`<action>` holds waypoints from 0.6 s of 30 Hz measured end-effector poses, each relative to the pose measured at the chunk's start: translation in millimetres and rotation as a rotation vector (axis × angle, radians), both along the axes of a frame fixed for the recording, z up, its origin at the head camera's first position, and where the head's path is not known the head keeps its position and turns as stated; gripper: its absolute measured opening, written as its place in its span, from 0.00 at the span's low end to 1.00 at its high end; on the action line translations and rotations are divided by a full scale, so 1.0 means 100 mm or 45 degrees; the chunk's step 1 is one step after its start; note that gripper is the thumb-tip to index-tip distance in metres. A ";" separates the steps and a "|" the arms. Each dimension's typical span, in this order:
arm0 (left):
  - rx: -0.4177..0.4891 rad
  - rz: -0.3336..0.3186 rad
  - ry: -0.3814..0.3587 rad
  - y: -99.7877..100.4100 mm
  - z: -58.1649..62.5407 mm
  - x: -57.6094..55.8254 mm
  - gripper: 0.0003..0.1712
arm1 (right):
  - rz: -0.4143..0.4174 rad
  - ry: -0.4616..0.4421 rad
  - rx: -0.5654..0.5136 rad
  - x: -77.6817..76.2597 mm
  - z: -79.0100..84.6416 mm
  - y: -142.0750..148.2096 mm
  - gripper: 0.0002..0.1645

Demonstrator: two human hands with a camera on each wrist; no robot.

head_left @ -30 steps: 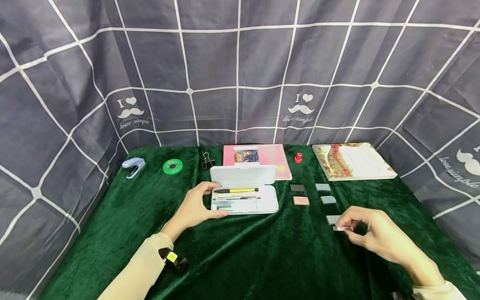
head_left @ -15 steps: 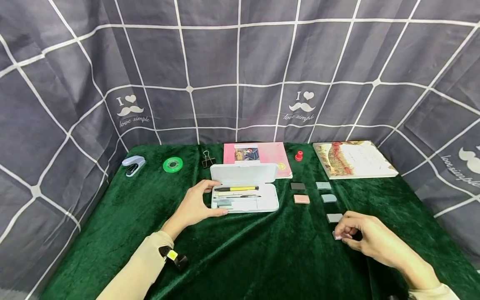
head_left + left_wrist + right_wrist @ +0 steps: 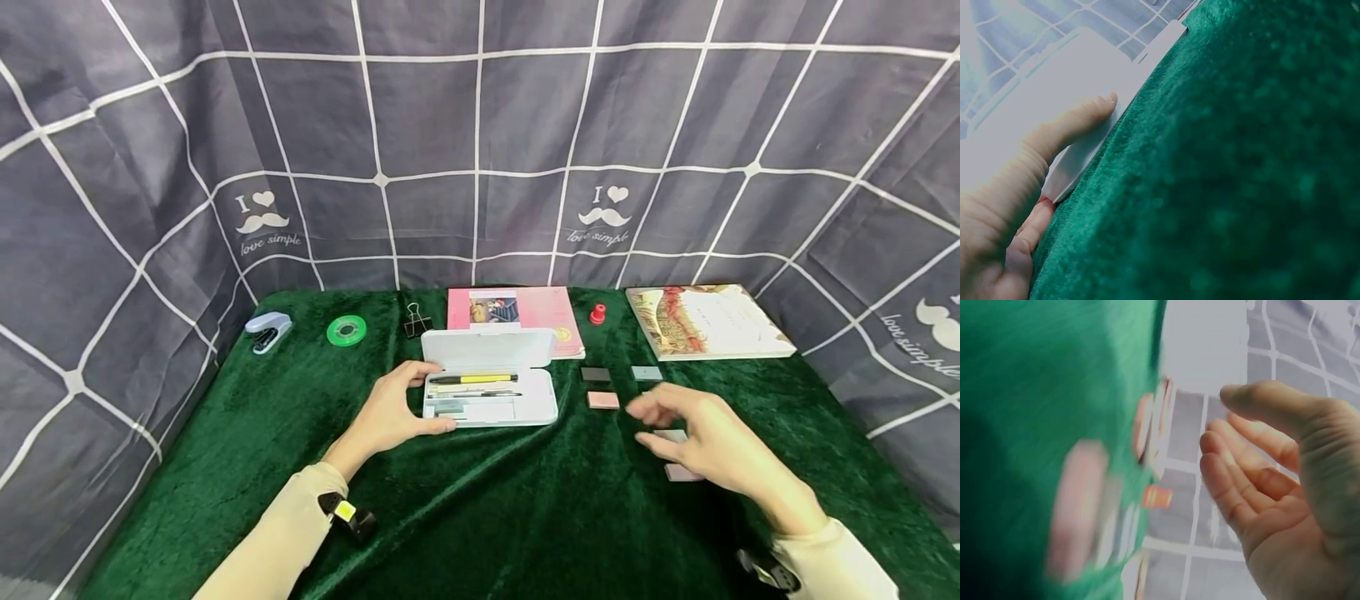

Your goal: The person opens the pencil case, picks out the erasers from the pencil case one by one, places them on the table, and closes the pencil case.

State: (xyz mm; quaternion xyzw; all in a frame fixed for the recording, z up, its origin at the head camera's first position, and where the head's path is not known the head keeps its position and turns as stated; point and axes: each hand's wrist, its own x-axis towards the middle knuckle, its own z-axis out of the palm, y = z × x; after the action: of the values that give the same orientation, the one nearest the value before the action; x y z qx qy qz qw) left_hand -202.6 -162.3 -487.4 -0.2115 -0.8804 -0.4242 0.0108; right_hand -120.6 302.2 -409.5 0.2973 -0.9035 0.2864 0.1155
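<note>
A white pencil case (image 3: 536,398) lies with its lid (image 3: 487,348) raised, a yellow-and-black pen (image 3: 483,379) and other thin items inside. My left hand (image 3: 386,408) grips its left end, thumb along the front edge and fingers behind. My right hand (image 3: 708,429) holds nothing; its fingers are loosely bent and parted. Under and beside it are a pale pink block (image 3: 681,473) and a grey block (image 3: 671,435), both partly covered. A salmon-pink block (image 3: 603,401) sits just left of its fingertips. Behind are a dark grey block (image 3: 596,374) and a light blue block (image 3: 647,373).
A stapler (image 3: 267,332), a green tape roll (image 3: 346,331) and a black binder clip (image 3: 417,323) stand at back left. Behind the case is a pink booklet (image 3: 540,308). A small red object (image 3: 597,314) and a thick book (image 3: 708,321) are farther right. Gridded cloth surrounds the green cover.
My right hand has let go of the pale pink block in front of the grey one, then moved up and left with its fingers parted. My left hand stays on the pencil case.
</note>
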 end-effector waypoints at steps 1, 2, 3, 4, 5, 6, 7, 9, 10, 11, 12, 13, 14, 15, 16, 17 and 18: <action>0.001 0.000 -0.003 0.00 0.00 0.00 0.49 | 0.017 0.030 -0.010 -0.06 0.03 -0.08 0.27; 0.005 -0.002 -0.005 0.00 0.00 0.00 0.49 | 0.040 0.034 -0.037 -0.12 0.06 -0.17 0.27; 0.006 -0.005 -0.008 0.00 0.01 0.00 0.49 | 0.064 0.026 -0.067 -0.18 0.08 -0.27 0.27; 0.011 -0.006 -0.011 0.00 0.01 0.00 0.49 | 0.085 0.010 -0.093 -0.23 0.11 -0.36 0.27; 0.016 -0.007 -0.014 0.01 0.01 0.00 0.49 | 0.105 -0.008 -0.114 -0.29 0.13 -0.46 0.26; 0.019 -0.007 -0.018 0.01 0.02 0.00 0.50 | 0.126 -0.037 -0.138 -0.34 0.15 -0.56 0.26; 0.020 -0.007 -0.019 0.01 0.02 0.00 0.50 | 0.141 -0.062 -0.155 -0.39 0.17 -0.66 0.26; 0.019 -0.002 -0.019 0.01 0.03 0.01 0.50 | 0.169 -0.111 -0.176 -0.48 0.21 -0.88 0.25; 0.019 0.001 -0.020 0.01 0.03 0.01 0.50 | 0.184 -0.125 -0.181 -0.52 0.22 -0.98 0.24; 0.016 0.004 -0.022 0.01 0.03 0.01 0.49 | 0.203 -0.136 -0.188 -0.57 0.23 -1.09 0.24; 0.011 0.007 -0.025 0.01 0.03 0.01 0.49 | 0.228 -0.150 -0.195 -0.60 0.24 -1.19 0.24; 0.009 0.007 -0.026 0.01 0.03 0.01 0.49 | 0.249 -0.157 -0.198 -0.65 0.24 -1.29 0.24; 0.006 0.007 -0.028 0.01 0.04 0.01 0.49 | 0.275 -0.168 -0.206 -0.68 0.23 -1.38 0.24; 0.003 0.007 -0.030 0.01 0.04 0.01 0.49 | 0.296 -0.178 -0.210 -0.71 0.22 -1.47 0.23; 0.001 0.007 -0.030 0.01 0.04 0.01 0.49 | 0.316 -0.189 -0.210 -0.74 0.20 -1.56 0.23; -0.001 0.008 -0.030 0.00 0.04 0.01 0.49 | 0.335 -0.200 -0.206 -0.78 0.19 -1.64 0.22; -0.001 0.007 -0.028 0.00 0.04 0.01 0.49 | 0.352 -0.205 -0.192 -0.80 0.17 -1.72 0.22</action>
State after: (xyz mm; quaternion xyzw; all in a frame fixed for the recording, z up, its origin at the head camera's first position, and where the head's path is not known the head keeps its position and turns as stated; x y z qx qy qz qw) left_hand -201.1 -162.6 -483.8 -0.2044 -0.8813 -0.4261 0.0024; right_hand -201.1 130.0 -392.9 0.3853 -0.8363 0.3894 0.0242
